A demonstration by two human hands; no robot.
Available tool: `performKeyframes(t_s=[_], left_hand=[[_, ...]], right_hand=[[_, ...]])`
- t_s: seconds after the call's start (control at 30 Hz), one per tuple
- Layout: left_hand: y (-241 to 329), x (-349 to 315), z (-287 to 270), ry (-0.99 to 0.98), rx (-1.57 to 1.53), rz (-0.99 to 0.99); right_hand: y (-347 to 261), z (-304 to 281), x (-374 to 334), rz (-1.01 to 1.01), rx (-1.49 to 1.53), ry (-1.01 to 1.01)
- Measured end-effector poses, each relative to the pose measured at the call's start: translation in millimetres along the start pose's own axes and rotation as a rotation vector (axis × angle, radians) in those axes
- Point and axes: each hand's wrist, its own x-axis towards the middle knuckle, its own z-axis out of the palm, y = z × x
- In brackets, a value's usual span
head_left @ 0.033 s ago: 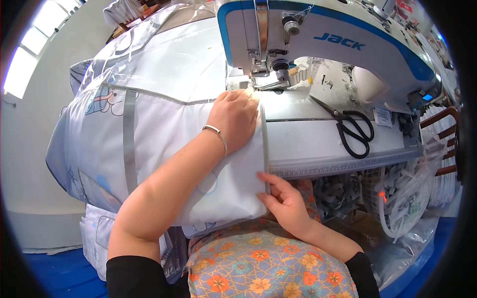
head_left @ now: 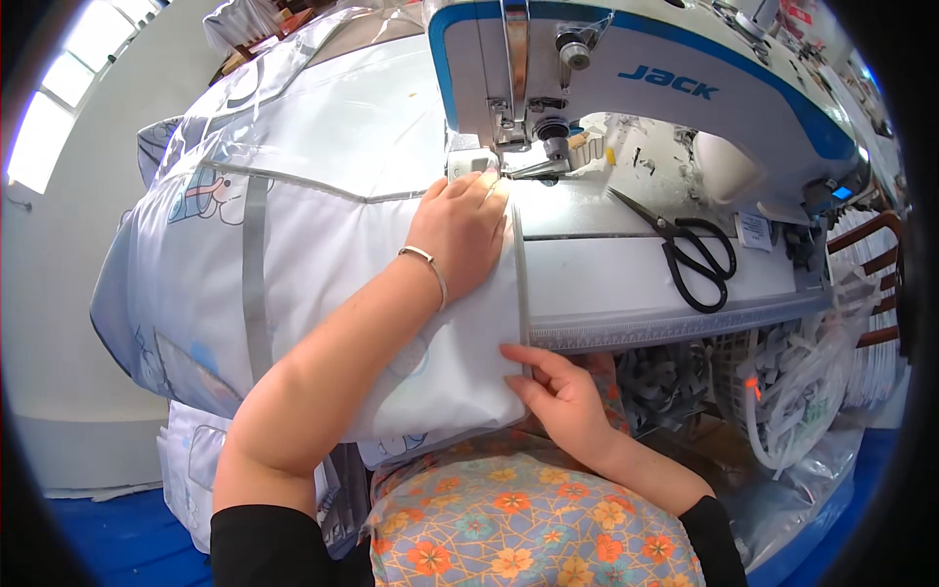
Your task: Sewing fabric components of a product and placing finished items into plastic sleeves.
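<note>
A large piece of white printed fabric (head_left: 323,284) with grey binding strips is spread over the sewing machine's table and hangs toward my lap. My left hand (head_left: 458,230), a bracelet at its wrist, lies flat on the fabric, fingers stretched out, their tips just before the presser foot (head_left: 501,161). Down the fabric's right edge, my right hand (head_left: 567,396) holds the bound border, its thumb and forefinger on top; its other fingers are curled and partly hidden. The white and blue sewing machine (head_left: 606,73) stands over the far end of this edge.
Black-handled scissors (head_left: 696,259) lie on the table right of the fabric. A clear ruler strip (head_left: 665,331) runs along the table's front edge. Below at right are a basket (head_left: 732,377) and a clear plastic bag (head_left: 807,391). Folded printed pieces (head_left: 191,470) hang at lower left.
The fingers of my left hand have shifted slightly, baring more of the white part beside the presser foot. My right forefinger has moved a little left on the fabric.
</note>
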Motion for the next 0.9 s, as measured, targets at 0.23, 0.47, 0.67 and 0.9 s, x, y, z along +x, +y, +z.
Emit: performKeyframes(t_s=[0.23, 0.47, 0.67, 0.9], left_hand=[[-6, 5, 3, 0.057, -0.066, -0.02], [-20, 13, 8, 0.075, -0.132, -0.04], [-28, 21, 8, 0.144, -0.119, -0.035], [2, 10, -7, -0.069, -0.087, -0.105]], right_hand=[[-43, -22, 25, -0.08, -0.638, -0.033], [-106, -63, 111, -0.475, -0.778, 0.308], [-128, -73, 142, -0.786, -0.823, 0.388], [-130, -72, 138, -0.754, -0.867, 0.437]])
